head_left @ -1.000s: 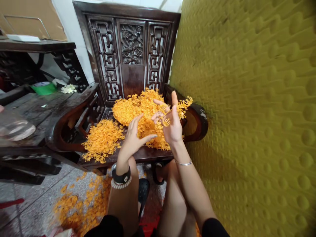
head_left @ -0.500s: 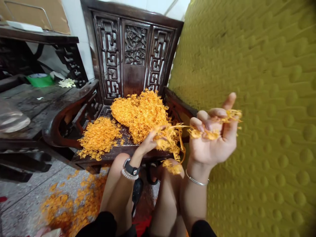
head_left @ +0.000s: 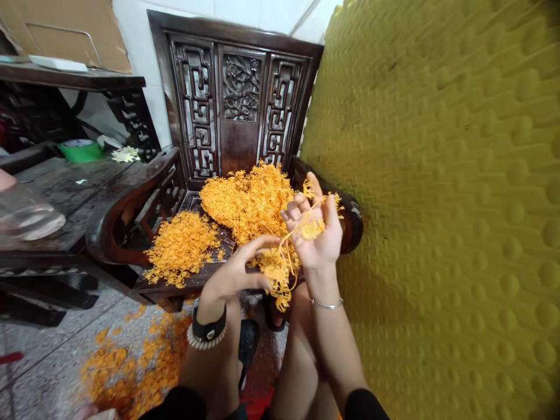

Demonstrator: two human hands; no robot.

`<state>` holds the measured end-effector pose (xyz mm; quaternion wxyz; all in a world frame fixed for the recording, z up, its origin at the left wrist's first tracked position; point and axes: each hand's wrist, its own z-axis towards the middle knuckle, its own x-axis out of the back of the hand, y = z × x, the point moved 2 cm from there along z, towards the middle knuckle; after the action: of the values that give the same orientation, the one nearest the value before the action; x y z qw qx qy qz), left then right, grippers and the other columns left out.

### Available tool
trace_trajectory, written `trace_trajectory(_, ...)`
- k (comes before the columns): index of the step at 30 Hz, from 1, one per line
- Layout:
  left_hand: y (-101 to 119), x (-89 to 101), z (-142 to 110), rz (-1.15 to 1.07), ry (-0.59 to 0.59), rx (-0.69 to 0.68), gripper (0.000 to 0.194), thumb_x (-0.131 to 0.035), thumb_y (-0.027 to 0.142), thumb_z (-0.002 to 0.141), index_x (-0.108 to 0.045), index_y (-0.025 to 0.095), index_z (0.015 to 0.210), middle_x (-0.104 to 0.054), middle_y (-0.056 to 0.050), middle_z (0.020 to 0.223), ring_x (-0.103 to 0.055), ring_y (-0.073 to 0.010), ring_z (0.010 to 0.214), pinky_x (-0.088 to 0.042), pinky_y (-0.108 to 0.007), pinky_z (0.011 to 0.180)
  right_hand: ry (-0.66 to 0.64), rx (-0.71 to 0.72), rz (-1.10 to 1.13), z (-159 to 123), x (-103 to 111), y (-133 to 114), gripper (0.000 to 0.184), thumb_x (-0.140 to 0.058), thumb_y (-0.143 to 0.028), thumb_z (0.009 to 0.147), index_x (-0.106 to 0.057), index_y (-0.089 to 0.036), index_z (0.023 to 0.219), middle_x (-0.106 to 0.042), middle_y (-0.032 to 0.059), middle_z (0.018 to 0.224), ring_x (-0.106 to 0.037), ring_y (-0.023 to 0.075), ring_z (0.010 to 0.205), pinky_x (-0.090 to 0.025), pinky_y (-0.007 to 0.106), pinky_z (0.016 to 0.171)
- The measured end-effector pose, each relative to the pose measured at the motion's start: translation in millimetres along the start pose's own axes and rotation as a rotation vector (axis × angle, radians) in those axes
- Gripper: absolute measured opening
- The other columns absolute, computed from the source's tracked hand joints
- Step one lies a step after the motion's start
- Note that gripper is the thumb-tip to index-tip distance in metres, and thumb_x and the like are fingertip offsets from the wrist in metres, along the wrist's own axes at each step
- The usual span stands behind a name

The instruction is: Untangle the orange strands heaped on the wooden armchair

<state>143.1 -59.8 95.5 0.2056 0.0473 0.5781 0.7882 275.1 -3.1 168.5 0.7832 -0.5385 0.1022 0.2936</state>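
Where the frame opens at far left, a green roll (head_left: 81,153) sits on a dark side table (head_left: 52,188) beside a pale, flower-like piece (head_left: 125,154). Below, toward the lower left, loose orange bits (head_left: 131,364) litter the floor. Left of centre, a smaller orange pile (head_left: 180,248) lies on the seat of a carved wooden chair (head_left: 239,143); near it, mid-frame, rises a larger orange pile (head_left: 247,201). Two separate heaps suggest that a good part has been handled, though which one is finished I cannot tell. Just below centre, the left hand (head_left: 231,277) is loosely curved, thumb and fingers well parted at the edge of the hanging orange strands (head_left: 277,271); whether it touches them is unclear. Right of centre, the right hand (head_left: 319,242) is palm up, fingers half curled, keeping those strands lightly in the palm and between the fingers. This bunch lies on neither heap, so its handling looks unfinished; how much remains overall cannot be judged from the heaps alone
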Motion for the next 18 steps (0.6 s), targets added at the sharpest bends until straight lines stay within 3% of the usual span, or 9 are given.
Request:
trace_trajectory(2, 7, -2.4, 0, 0.018, 0.018, 0.067, 0.057, -0.082, 0.042, 0.059, -0.063, 0.019, 0.107, -0.065, -0.009, 0.111, -0.063, -0.0221, 0.094, -0.049, -0.032, 0.085, -0.032, -0.025, -0.072, 1, -1, 8, 0.047, -0.029, -0.055, 0.092, -0.054, -0.03, 0.124, -0.063, 0.0018, 0.082, -0.056, 0.0129, 0.063, -0.049, 0.03, 0.064)
trace_trajectory(6, 6, -2.6, 6, -0.139, 0.151, 0.096, 0.028, -0.073, 0.037, 0.072, -0.066, 0.015, 0.088, -0.067, -0.005, 0.076, -0.059, -0.0118, 0.064, -0.047, -0.021, 0.061, -0.133, -0.238, -0.163, 1, 1, 25, 0.055, -0.029, -0.058, 0.091, -0.056, -0.022, 0.123, -0.066, 0.006, 0.082, -0.061, 0.0152, 0.07, -0.048, 0.028, 0.061)
trace_trajectory(9, 4, 4.0, 9, -0.194, 0.271, 0.056, 0.021, -0.074, 0.03, 0.07, -0.069, 0.014, 0.083, -0.066, -0.003, 0.077, -0.055, -0.0088, 0.06, -0.044, -0.018, 0.055, -0.172, -0.384, -0.19, 0, 7, 35, 0.054, -0.031, -0.057, 0.091, -0.057, -0.02, 0.121, -0.066, 0.0066, 0.081, -0.061, 0.0146, 0.067, -0.044, 0.024, 0.053)
trace_trajectory(12, 2, 15.9, 6, -0.282, 0.442, 0.07, 0.017, -0.074, 0.026, 0.069, -0.07, 0.015, 0.082, -0.067, -0.003, 0.079, -0.057, -0.0089, 0.063, -0.045, -0.018, 0.057, -0.207, -0.453, -0.24, -1, 13, 37, 0.055, -0.034, -0.06, 0.089, -0.059, -0.021, 0.118, -0.065, 0.0055, 0.077, -0.053, 0.0114, 0.056, -0.032, 0.021, 0.042)
trace_trajectory(15, -7, 32.3, -1, -0.401, 0.636, 0.141, 0.02, -0.076, 0.021, 0.062, -0.07, 0.016, 0.08, -0.069, -0.003, 0.081, -0.062, -0.0123, 0.069, -0.05, -0.021, 0.063, -0.362, -0.529, -0.292, -4, 13, 37, 0.059, -0.04, -0.067, 0.084, -0.064, -0.019, 0.108, -0.062, 0.0038, 0.072, -0.043, 0.0085, 0.049, -0.023, 0.021, 0.04)
trace_trajectory(18, -18, 51.5, -7, -0.52, 0.752, 0.152, 0.017, -0.07, 0.026, 0.069, -0.069, 0.018, 0.084, -0.07, -0.004, 0.078, -0.063, -0.0137, 0.064, -0.052, -0.024, 0.059, -0.512, -0.568, -0.317, -8, 15, 38, 0.064, -0.041, -0.074, 0.079, -0.066, -0.017, 0.095, -0.057, 0.0027, 0.067, -0.04, 0.0087, 0.051, -0.025, 0.022, 0.044)
